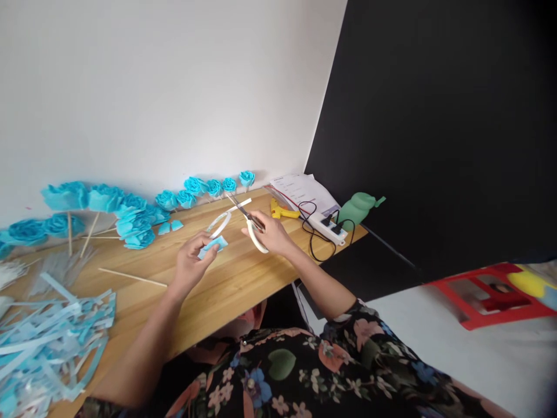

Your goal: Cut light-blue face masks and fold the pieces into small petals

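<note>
Between the thumb and fingers of my left hand (194, 258) is a small folded piece of light-blue paper (216, 247). A pale curled strip (221, 225) loops up just beyond those fingers; whether it joins the piece I cannot tell. My right hand (272, 234) grips scissors with cream handles (256, 237), blades pointing up and to the left. The blade tips lie near another pale strip (240, 205) above the wooden table (235, 278). Two small blue petal pieces (170, 227) lie on the table to the left of my hands.
Blue paper flowers (130, 215) line the wall, some on sticks. Paper strips (56, 342) heap at the left front, and a thin stick (133, 277) lies nearby. A yellow glue gun (282, 210), papers (304, 193), a power strip (324, 224) with cables and a green object (355, 209) stand right.
</note>
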A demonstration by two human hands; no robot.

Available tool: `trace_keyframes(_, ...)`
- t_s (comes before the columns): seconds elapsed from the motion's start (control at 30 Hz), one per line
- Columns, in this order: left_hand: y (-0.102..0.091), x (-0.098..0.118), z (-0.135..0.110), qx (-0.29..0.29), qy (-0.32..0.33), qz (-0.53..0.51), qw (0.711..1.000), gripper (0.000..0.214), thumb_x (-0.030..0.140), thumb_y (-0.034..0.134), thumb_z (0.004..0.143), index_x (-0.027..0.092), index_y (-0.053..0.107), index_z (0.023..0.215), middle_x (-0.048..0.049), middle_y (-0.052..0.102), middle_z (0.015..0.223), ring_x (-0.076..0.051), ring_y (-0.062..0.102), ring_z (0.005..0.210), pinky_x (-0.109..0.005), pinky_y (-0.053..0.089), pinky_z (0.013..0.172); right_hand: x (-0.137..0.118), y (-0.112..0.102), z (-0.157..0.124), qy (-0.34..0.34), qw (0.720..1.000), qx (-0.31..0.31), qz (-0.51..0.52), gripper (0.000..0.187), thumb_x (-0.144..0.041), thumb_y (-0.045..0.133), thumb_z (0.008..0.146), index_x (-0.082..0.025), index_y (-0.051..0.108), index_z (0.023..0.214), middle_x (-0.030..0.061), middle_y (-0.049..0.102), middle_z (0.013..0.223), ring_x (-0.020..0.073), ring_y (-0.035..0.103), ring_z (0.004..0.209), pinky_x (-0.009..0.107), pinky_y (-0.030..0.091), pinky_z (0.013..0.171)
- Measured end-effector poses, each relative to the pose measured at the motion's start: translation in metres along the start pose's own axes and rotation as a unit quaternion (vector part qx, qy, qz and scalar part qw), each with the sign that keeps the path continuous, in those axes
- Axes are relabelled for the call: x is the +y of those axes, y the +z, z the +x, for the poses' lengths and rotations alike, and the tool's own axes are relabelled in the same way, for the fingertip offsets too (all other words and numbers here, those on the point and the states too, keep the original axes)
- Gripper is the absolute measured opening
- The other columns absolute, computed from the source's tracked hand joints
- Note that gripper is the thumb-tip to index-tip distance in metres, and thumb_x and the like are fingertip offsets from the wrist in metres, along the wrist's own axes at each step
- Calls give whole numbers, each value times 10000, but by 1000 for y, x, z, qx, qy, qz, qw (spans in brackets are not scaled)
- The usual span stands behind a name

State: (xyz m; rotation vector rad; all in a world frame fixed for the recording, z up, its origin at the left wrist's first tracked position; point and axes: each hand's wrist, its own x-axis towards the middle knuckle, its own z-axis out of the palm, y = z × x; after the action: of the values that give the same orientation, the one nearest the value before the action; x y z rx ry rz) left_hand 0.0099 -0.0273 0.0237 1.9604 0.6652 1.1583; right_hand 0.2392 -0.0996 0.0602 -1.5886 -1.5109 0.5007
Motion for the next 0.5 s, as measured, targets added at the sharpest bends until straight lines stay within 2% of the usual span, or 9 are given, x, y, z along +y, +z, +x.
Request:
trace_keyframes(0.27, 0, -3, -1, -2, -6, 3, 1000, 242, 398, 657, 862, 202, 653, 721, -55, 670, 838, -186, 621, 793, -297, 471, 720, 8, 1, -2, 1, 999, 10, 50, 387, -394, 700, 802, -182, 647, 1122, -34, 605, 757, 113, 510, 661, 227, 361, 624)
trace_keyframes(0.5, 2, -4, -1, 6, 0, -6, 1000, 223, 366, 665, 861, 192, 654, 722, -50, 670, 835, -179, 621, 799, -287, 469, 731, 8, 0, -4, -20, 999, -10, 38, 381, -396, 669, 816, -187, 600, 1127, -32, 596, 801, 117, 508, 677, 239, 369, 661)
